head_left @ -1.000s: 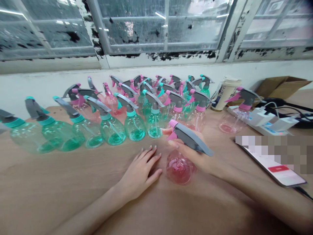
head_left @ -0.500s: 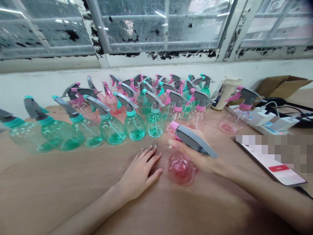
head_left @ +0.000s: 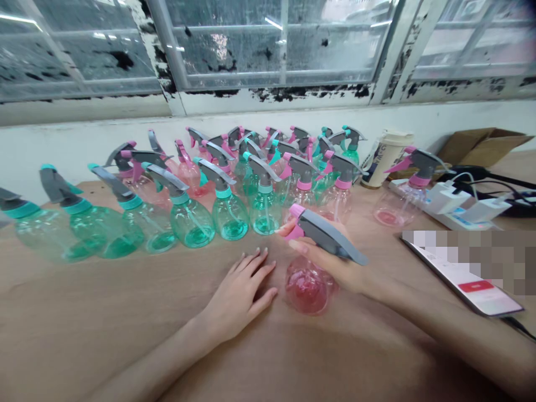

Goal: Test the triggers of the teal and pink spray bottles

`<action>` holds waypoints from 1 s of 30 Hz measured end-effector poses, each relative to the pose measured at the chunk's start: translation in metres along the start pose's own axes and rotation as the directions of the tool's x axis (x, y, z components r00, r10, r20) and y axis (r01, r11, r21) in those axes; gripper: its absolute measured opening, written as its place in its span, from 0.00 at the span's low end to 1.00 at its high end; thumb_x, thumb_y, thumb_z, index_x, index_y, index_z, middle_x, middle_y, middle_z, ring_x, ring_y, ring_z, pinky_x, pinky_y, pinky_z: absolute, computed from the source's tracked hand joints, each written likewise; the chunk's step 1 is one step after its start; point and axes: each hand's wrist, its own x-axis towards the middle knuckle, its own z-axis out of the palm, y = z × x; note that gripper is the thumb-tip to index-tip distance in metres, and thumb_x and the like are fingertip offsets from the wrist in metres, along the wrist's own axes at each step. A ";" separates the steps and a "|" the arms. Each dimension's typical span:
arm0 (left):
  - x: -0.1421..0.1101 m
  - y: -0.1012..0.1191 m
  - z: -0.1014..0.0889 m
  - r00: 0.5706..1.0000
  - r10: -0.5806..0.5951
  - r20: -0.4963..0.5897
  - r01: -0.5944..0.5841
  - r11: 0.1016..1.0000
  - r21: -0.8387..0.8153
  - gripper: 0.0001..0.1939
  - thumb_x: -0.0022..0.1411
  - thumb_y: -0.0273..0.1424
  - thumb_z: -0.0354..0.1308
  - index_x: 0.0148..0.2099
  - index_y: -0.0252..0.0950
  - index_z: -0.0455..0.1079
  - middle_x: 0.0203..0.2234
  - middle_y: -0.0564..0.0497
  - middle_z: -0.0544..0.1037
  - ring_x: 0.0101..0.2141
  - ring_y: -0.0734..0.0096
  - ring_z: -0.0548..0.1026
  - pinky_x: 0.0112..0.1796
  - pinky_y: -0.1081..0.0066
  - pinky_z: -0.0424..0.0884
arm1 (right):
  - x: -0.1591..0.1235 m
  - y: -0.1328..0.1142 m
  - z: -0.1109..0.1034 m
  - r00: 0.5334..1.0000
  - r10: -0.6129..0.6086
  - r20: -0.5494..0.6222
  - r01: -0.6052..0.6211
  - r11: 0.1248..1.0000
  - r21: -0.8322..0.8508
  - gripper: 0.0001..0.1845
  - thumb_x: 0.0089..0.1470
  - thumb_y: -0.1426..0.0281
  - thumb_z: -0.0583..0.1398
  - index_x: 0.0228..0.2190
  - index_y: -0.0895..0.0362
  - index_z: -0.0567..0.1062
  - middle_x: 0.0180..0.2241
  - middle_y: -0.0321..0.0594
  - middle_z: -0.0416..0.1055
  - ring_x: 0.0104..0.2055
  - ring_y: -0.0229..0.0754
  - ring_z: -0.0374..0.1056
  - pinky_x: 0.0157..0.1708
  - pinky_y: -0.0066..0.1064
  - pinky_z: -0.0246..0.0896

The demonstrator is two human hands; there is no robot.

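Note:
My right hand (head_left: 335,262) is wrapped round the neck of a pink spray bottle (head_left: 307,287) with a grey and pink trigger head. Its nozzle points away and to the left, and a fingertip lies by the pink trigger. The bottle leans a little; whether its base touches the table is unclear. To its left, my left hand (head_left: 240,293) lies flat on the wooden table (head_left: 138,312), fingers apart, holding nothing. Beyond both hands runs a front row of spray bottles, among them a green spray bottle (head_left: 266,215) and a pink spray bottle (head_left: 302,192).
Several more green and pink spray bottles crowd behind that row, towards the wall. At the right stand a lone pink spray bottle (head_left: 397,206), a paper cup (head_left: 383,159), a power strip (head_left: 448,215) with white chargers, and a cardboard box (head_left: 481,146). A phone (head_left: 456,273) lies nearer.
The pink bottle in my right hand has shifted slightly left and up. Fingers of that hand now stretch further forward past the trigger. My left hand has stayed in place.

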 end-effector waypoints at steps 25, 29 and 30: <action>-0.001 -0.002 0.004 0.999 0.009 -0.033 -0.009 1.000 0.006 0.25 0.70 0.42 0.48 0.64 0.37 0.60 0.64 0.42 0.60 0.63 0.54 0.58 0.60 0.49 0.55 | -0.001 0.004 -0.001 0.999 -0.042 0.028 0.044 0.995 -0.090 0.09 0.55 0.66 0.62 0.27 0.54 0.68 0.21 0.27 0.63 0.20 0.31 0.58 0.19 0.25 0.54; 0.000 0.000 0.003 1.000 0.004 -0.029 -0.004 1.000 0.003 0.25 0.70 0.42 0.48 0.63 0.37 0.60 0.64 0.42 0.61 0.63 0.54 0.58 0.60 0.49 0.56 | 0.000 0.001 -0.001 1.000 -0.025 0.019 0.026 0.996 -0.085 0.07 0.53 0.64 0.63 0.32 0.53 0.72 0.30 0.32 0.70 0.24 0.33 0.63 0.21 0.26 0.59; -0.001 0.000 0.003 1.000 0.003 -0.030 -0.003 1.000 0.001 0.25 0.70 0.42 0.48 0.63 0.37 0.60 0.64 0.42 0.61 0.63 0.54 0.58 0.60 0.49 0.56 | 0.000 0.001 -0.001 0.999 -0.036 0.015 0.037 0.996 -0.085 0.08 0.52 0.63 0.64 0.34 0.52 0.72 0.33 0.33 0.71 0.25 0.33 0.64 0.22 0.26 0.61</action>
